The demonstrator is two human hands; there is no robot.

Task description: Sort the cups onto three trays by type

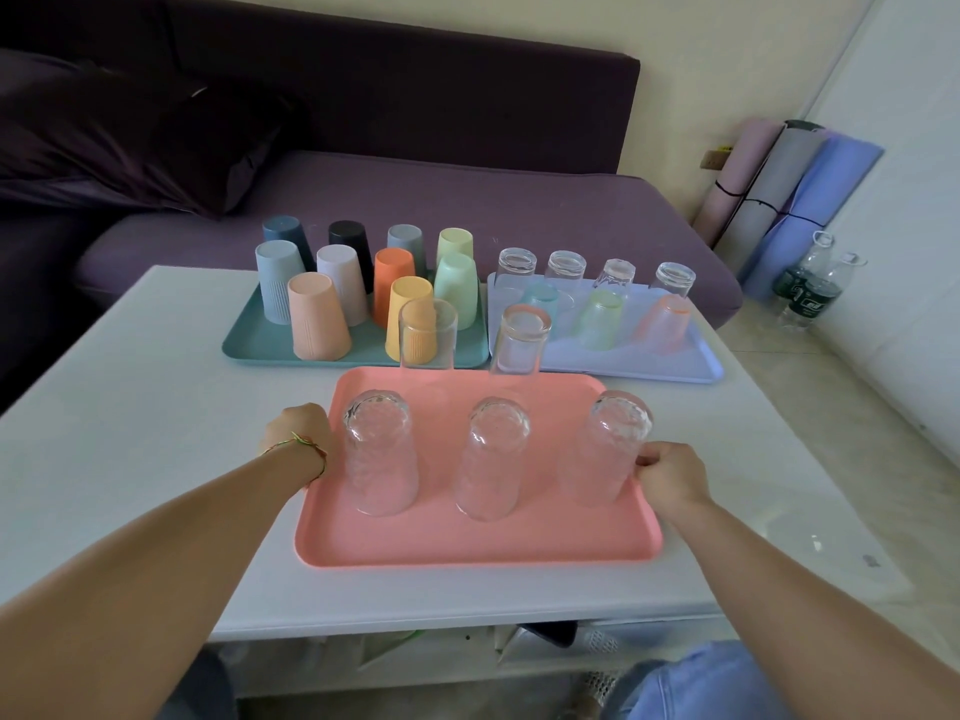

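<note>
On the counter, the pink tray, long axis left to right, is gripped at its short rims by the curled left hand and right hand. Five clear glasses are stood mouth-down on it. Beyond, coloured cups are stood on a teal tray.

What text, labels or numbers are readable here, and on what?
Nothing here is legible.
Bottle labels: green with white marks, too blurred to read.
Yellow tag by the wall socket: too small to read.
Cups, pink tray, teal tray, blue tray: no print seen.
</note>
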